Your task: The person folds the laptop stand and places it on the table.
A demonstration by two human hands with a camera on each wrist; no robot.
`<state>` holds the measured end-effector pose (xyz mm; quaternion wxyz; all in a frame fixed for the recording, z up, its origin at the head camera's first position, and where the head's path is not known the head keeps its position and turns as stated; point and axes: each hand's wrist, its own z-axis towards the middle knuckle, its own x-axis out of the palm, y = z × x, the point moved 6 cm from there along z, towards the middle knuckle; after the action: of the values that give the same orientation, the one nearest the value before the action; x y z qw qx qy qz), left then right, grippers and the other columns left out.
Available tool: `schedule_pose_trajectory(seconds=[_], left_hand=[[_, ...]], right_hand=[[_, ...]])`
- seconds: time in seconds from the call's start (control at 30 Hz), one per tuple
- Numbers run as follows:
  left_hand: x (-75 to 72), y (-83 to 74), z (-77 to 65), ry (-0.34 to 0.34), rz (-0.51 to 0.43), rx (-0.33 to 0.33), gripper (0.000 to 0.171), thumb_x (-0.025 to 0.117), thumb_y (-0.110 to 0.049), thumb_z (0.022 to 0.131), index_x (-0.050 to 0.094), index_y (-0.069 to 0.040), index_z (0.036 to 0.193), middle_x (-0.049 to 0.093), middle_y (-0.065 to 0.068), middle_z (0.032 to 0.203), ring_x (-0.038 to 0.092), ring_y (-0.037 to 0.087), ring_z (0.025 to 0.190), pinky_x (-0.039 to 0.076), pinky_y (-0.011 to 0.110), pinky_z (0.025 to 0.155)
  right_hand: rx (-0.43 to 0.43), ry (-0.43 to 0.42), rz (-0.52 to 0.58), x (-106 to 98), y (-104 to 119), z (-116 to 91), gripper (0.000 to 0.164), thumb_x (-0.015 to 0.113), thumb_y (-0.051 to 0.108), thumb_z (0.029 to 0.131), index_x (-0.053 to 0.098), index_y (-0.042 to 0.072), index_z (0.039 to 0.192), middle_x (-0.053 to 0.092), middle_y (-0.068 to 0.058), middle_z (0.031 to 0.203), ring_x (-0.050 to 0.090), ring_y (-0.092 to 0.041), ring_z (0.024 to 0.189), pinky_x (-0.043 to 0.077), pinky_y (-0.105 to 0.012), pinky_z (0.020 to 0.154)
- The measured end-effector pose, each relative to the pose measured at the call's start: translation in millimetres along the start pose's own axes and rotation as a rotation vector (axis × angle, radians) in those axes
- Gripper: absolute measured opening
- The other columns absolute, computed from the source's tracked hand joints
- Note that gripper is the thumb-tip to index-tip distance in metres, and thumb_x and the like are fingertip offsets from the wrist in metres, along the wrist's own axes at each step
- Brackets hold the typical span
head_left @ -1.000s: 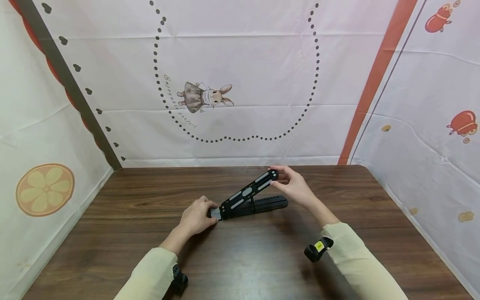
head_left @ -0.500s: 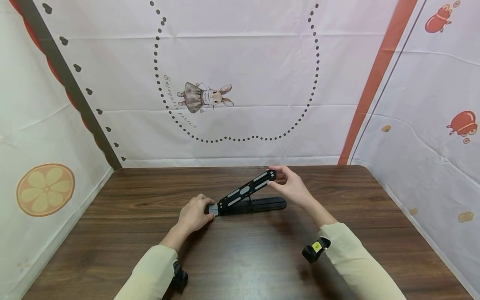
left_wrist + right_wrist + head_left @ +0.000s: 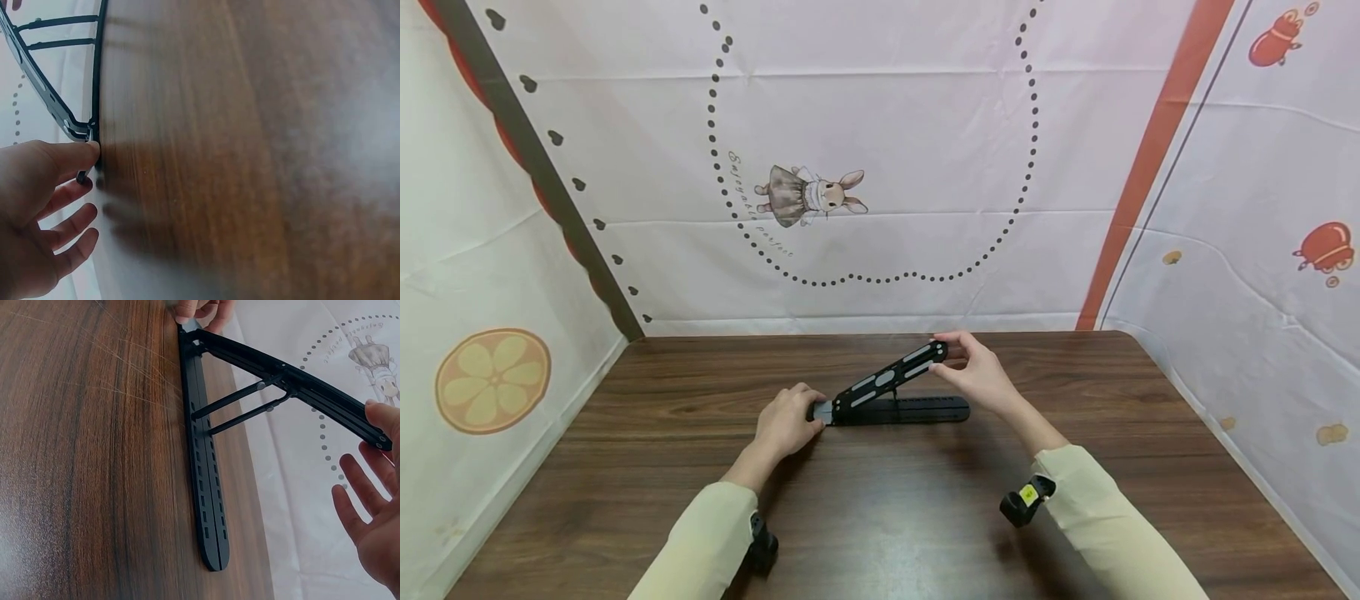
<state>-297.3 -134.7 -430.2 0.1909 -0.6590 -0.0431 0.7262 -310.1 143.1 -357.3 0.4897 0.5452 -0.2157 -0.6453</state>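
Counted — one table, one left hand, one right hand, two sleeves, two wrist cameras, one folding stand, two struts — one printed rabbit.

The left hand holds a pinch, its thumb set against a fingertip, with two other fingers bent and slightly apart beside that grip. To its right and farther forward, the right hand also pinches, its thumb opposite the fingers, two of which stand loosely spread. Behind each hand, the left forearm and right forearm, both sleeved, slant back and outward.
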Motion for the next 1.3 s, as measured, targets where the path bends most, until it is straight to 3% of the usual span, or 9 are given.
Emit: schedule_pose_trajectory(seconds=[0.4, 0.67, 0.93, 1.3], left_hand=[[-2.2, 6.3, 7.4, -0.009, 0.020, -0.012, 0.036, 0.071, -0.019, 0.078, 0.065, -0.018, 0.113, 0.060, 0.001, 0.116, 0.056, 0.027, 0.100, 0.049, 0.043, 0.071], [-4.5, 9.2, 13.3, 0.006, 0.038, -0.044, 0.036, 0.069, -0.017, 0.080, 0.064, -0.017, 0.115, 0.058, 0.004, 0.123, 0.055, 0.029, 0.103, 0.049, 0.044, 0.072], [-2.9, 9.8, 15.4, -0.024, 0.045, -0.077, 0.036, 0.070, -0.019, 0.080, 0.064, -0.017, 0.115, 0.061, 0.005, 0.119, 0.055, 0.029, 0.101, 0.050, 0.044, 0.072], [-13.1, -11.8, 9.6, -0.120, 0.000, -0.004, 0.041, 0.076, -0.030, 0.073, 0.066, -0.015, 0.111, 0.064, 0.006, 0.113, 0.059, 0.027, 0.100, 0.050, 0.044, 0.074]], right_hand=[[0.020, -0.001, -0.016, 7.4, 5.3, 2.7, 0.044, 0.067, 0.009, 0.083, 0.049, 0.001, 0.123, 0.058, -0.019, 0.117, 0.060, -0.033, 0.101, 0.050, -0.042, 0.084], [0.021, -0.024, -0.049, 8.8, 6.3, 2.9, 0.045, 0.070, 0.018, 0.082, 0.051, 0.007, 0.121, 0.056, -0.011, 0.121, 0.061, -0.024, 0.100, 0.050, -0.038, 0.084], [0.026, -0.034, -0.049, 9.3, 7.0, 2.6, 0.043, 0.070, 0.017, 0.081, 0.051, 0.008, 0.119, 0.058, -0.011, 0.116, 0.062, -0.027, 0.099, 0.051, -0.038, 0.083], [0.039, -0.032, -0.055, 11.9, 5.3, 3.3, 0.044, 0.068, 0.019, 0.083, 0.049, 0.008, 0.120, 0.055, -0.009, 0.120, 0.062, -0.024, 0.099, 0.051, -0.037, 0.083]])
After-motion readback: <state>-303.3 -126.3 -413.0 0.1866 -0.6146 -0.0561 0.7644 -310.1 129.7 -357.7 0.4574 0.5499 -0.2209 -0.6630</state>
